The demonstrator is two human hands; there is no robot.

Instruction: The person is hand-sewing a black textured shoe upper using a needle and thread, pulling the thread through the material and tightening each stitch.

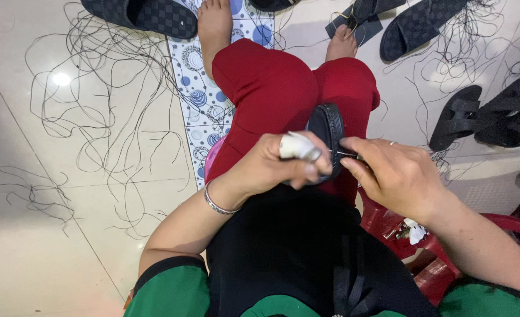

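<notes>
Both hands met over the red-trousered lap — the left hand [277,164], thumb taped white, gripped a black shoe sole [327,126] resting on the knee, while the right hand [389,173] pinched a thin needle [346,154] at its edge.

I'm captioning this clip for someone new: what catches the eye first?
At centre, the left hand, one finger wrapped in white tape, grips a dark sandal sole on red-trousered knees while the right hand pinches a needle at its edge. Loose black threads sprawl over the pale floor; finished black sandals lie at right.
</notes>
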